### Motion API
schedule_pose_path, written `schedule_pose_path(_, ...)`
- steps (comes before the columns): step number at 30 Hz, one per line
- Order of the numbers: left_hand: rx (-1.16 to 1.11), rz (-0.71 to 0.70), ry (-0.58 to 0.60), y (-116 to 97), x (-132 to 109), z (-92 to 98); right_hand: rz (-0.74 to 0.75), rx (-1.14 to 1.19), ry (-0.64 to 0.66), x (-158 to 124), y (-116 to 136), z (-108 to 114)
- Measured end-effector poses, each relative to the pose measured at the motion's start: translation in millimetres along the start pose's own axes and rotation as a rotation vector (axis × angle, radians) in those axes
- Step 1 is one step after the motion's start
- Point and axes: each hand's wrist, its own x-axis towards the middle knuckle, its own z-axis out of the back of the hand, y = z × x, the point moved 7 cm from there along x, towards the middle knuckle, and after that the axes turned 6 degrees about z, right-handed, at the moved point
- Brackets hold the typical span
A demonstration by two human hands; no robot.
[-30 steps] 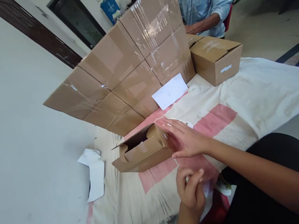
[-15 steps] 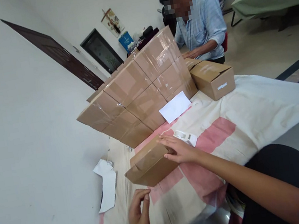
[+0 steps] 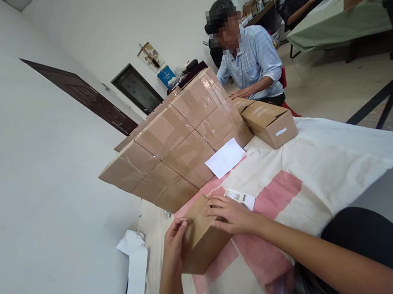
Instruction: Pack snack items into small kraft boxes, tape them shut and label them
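A small brown cardboard box (image 3: pixel 201 237) lies on the cream and pink cloth (image 3: pixel 302 184) in front of me. My left hand (image 3: pixel 175 244) grips its left side, fingers curled over the edge. My right hand (image 3: pixel 231 214) presses down on its top right, fingers bent over the closed flaps. A white tape dispenser (image 3: pixel 241 197) lies just right of my right hand.
A taped stack of brown boxes (image 3: pixel 177 145) stands behind, with a white paper slip (image 3: pixel 226 158) leaning on it. One more box (image 3: pixel 270 124) sits at the far right. Crumpled white paper (image 3: pixel 135 264) lies left. A person in a blue shirt (image 3: pixel 254 63) sits beyond.
The box's open flaps have been folded shut. My left hand rose from my lap onto the box's left side. The view tilted up.
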Motion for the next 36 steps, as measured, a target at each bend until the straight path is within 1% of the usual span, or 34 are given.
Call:
schedule_pose_path(5,0.01,0.02,0.034,1.8,-16.9,-2.8,-0.022,-0.043,-0.096,-2.1,1.6,2.9)
schedule_pose_path(7,0.009,0.013,0.031,2.1,-19.5,-4.2,-0.002,-0.034,-0.094,-2.0,4.1,3.4)
schedule_pose_path(10,-0.013,-0.011,0.016,1.4,-19.5,-3.9,0.016,-0.006,-0.051,-0.7,6.3,2.6)
schedule_pose_path(13,-0.05,-0.04,0.015,-4.8,-16.2,0.5,-0.031,-0.021,-0.061,1.0,2.9,3.3)
schedule_pose_path(15,-0.061,-0.059,0.033,-13.4,-12.3,2.9,-0.052,-0.036,-0.076,2.3,0.9,2.6)
schedule_pose_path(17,-0.041,-0.065,0.088,-23.7,-7.1,0.8,-0.067,-0.038,-0.086,2.8,-0.8,1.0)
schedule_pose_path(18,-0.017,-0.056,0.137,-28.2,-4.1,-2.8,-0.072,-0.037,-0.09,2.6,-1.6,0.2)
schedule_pose_path(21,0.089,0.008,0.33,-35.2,5.0,-19.8,-0.082,-0.035,-0.096,0.2,-3.7,-1.1)
schedule_pose_path(23,0.146,0.039,0.422,-36.1,11.7,-28.6,-0.081,-0.033,-0.096,-1.4,-4.3,-1.1)
schedule_pose_path(25,0.18,0.047,0.466,-35.7,19.1,-33.3,-0.082,-0.026,-0.092,-2.0,-4.4,-0.8)
schedule_pose_path(28,0.222,0.04,0.5,-32.9,27.0,-38.0,-0.09,-0.016,-0.081,-1.3,-4.3,-1.0)
schedule_pose_path(30,0.254,0.025,0.503,-30.8,28.3,-40.1,-0.085,-0.01,-0.07,-0.7,-3.9,-2.2)
schedule_pose_path(32,0.298,0.007,0.48,-28.7,27.0,-40.2,-0.086,-0.003,-0.07,-0.9,-4.5,-3.1)
schedule_pose_path(36,0.403,-0.034,0.352,-25.2,24.1,-31.2,-0.108,-0.003,-0.067,-2.2,-6.2,-3.9)
